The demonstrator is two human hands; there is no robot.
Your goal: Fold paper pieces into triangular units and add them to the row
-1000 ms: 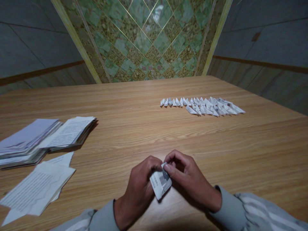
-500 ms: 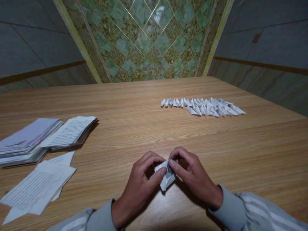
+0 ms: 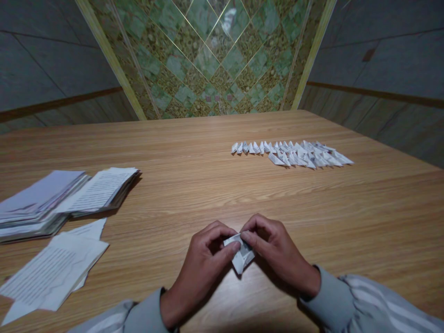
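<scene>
A small folded piece of white and grey paper (image 3: 244, 257) is held between my two hands, just above the wooden table (image 3: 180, 189) near its front edge. My left hand (image 3: 204, 263) pinches its left side, thumb on top and fingers behind. On the upper right edge of the paper, my right hand (image 3: 277, 249) has its thumb and fingers pressed together. A pointed end of the paper faces down toward me. Its back side is hidden behind my fingers.
Several folded paper pieces (image 3: 294, 154) stand in rows at the back right. On the left lie stacked papers (image 3: 45, 189), an adjoining stack of written sheets (image 3: 100, 187), and loose written sheets (image 3: 58, 268) nearer me. Walls surround the table's far side.
The folded paper has turned slightly, its lower point shifting a little right. My right thumb and fingers have moved slightly left along its top edge.
</scene>
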